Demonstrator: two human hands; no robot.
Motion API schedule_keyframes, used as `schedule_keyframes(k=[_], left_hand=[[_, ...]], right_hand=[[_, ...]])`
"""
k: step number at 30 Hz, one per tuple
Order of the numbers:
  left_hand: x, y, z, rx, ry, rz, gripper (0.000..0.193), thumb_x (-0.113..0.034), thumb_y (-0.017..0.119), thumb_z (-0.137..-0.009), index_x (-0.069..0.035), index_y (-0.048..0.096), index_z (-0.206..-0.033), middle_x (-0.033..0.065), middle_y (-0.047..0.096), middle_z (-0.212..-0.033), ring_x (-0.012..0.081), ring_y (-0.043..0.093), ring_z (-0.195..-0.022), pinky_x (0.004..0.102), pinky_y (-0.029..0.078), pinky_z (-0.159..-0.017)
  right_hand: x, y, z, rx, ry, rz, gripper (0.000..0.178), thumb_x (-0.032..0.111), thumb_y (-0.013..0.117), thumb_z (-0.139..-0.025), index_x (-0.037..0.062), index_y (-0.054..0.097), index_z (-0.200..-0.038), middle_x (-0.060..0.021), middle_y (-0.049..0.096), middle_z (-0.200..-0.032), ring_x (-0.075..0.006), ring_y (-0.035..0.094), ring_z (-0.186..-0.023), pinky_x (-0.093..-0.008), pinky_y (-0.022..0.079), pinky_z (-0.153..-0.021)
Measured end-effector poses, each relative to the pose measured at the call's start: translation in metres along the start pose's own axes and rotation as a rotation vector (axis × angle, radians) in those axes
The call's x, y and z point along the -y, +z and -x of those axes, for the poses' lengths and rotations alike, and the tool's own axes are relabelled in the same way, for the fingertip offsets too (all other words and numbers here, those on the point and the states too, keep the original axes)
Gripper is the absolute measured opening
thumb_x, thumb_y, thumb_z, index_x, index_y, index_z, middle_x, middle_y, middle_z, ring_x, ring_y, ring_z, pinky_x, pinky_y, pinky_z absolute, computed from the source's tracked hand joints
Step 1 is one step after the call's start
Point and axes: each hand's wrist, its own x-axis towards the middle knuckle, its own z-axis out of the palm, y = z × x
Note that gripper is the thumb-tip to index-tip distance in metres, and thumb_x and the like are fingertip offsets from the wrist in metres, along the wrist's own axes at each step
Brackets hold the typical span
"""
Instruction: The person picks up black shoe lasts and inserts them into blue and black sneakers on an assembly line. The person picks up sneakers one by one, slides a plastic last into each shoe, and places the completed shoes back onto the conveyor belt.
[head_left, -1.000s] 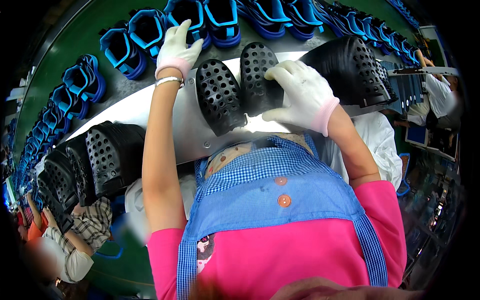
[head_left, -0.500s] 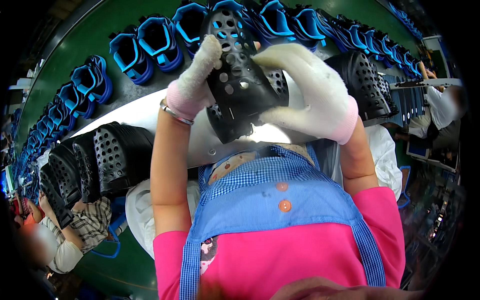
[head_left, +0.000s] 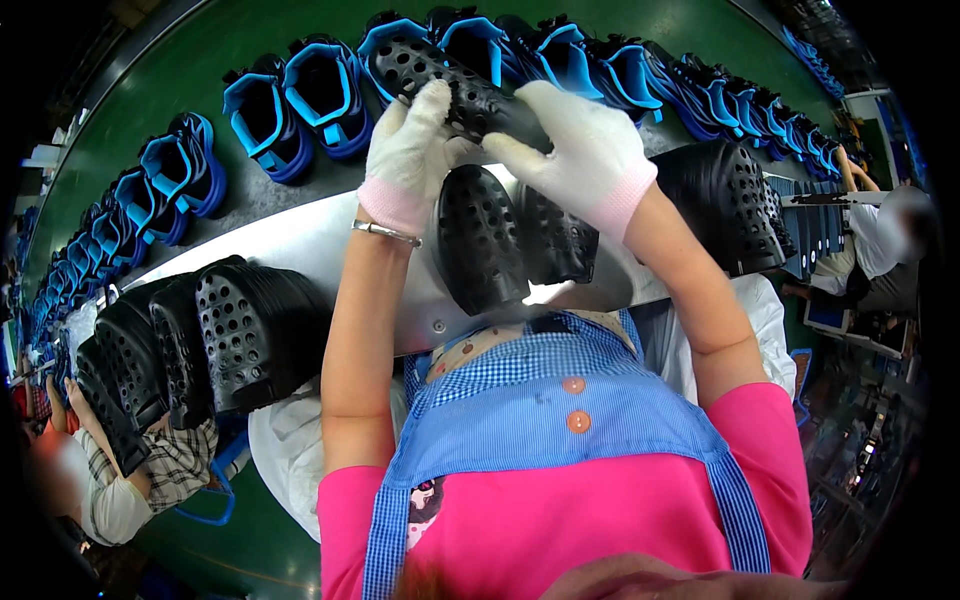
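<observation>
Both my hands wear white gloves with pink cuffs. Between them is a black shoe insert (head_left: 480, 103) with round holes, tilted so that one end points up and left. My left hand (head_left: 408, 145) grips its lower left side with curled fingers. My right hand (head_left: 580, 148) holds its right end between thumb and fingers. Below my hands, a second black insert (head_left: 480, 240) lies on the shiny metal ledge (head_left: 410, 300), beside a third insert (head_left: 553, 235). The held insert hides part of the blue-lined shoes behind it.
Black shoes with bright blue linings (head_left: 325, 90) stand in a curved row along the green line. Stacks of black inserts sit at left (head_left: 235, 330) and at right (head_left: 725, 205). White bags (head_left: 765, 330) hang below the ledge. Other people sit far left and far right.
My hands have moved up, and the held insert has swung from nearly upright to slanting left. Two inserts on the metal ledge, mostly covered before, now show.
</observation>
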Motion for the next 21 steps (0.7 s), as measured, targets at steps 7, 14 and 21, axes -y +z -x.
schedule_keyframes(k=[7, 14, 21], left_hand=[[0.006, -0.014, -0.027, -0.016, -0.106, -0.277, 0.042, -0.038, 0.066, -0.087, -0.004, 0.060, -0.111, 0.0091, 0.064, -0.105, 0.0205, 0.065, -0.088, 0.0362, 0.054, -0.079], [0.053, -0.045, -0.067, 0.051, 0.191, -1.456, 0.041, -0.036, 0.063, -0.082, -0.006, 0.063, -0.110, 0.0183, 0.057, -0.114, 0.0363, 0.057, -0.106, 0.0402, 0.047, -0.092], [0.035, -0.008, -0.100, 0.156, -0.256, -1.832, 0.040, -0.038, 0.058, -0.085, -0.007, 0.066, -0.108, 0.0163, 0.064, -0.110, 0.0363, 0.060, -0.102, 0.0417, 0.048, -0.089]], right_hand=[[-0.024, -0.014, -0.043, 0.213, 0.021, 0.062, 0.047, 0.048, 0.059, -0.082, 0.0016, 0.064, -0.080, -0.0176, 0.064, -0.070, -0.0340, 0.065, -0.072, -0.0394, 0.052, -0.066], [-0.069, -0.015, -0.104, 0.653, 0.355, 0.065, 0.052, 0.049, 0.059, -0.081, -0.0028, 0.067, -0.082, -0.0089, 0.054, -0.059, -0.0168, 0.055, -0.053, -0.0320, 0.047, -0.054], [-0.077, 0.036, -0.161, 0.552, 0.188, 0.288, 0.045, 0.041, 0.055, -0.081, -0.0017, 0.070, -0.081, -0.0163, 0.067, -0.072, -0.0282, 0.065, -0.066, -0.0385, 0.053, -0.067]])
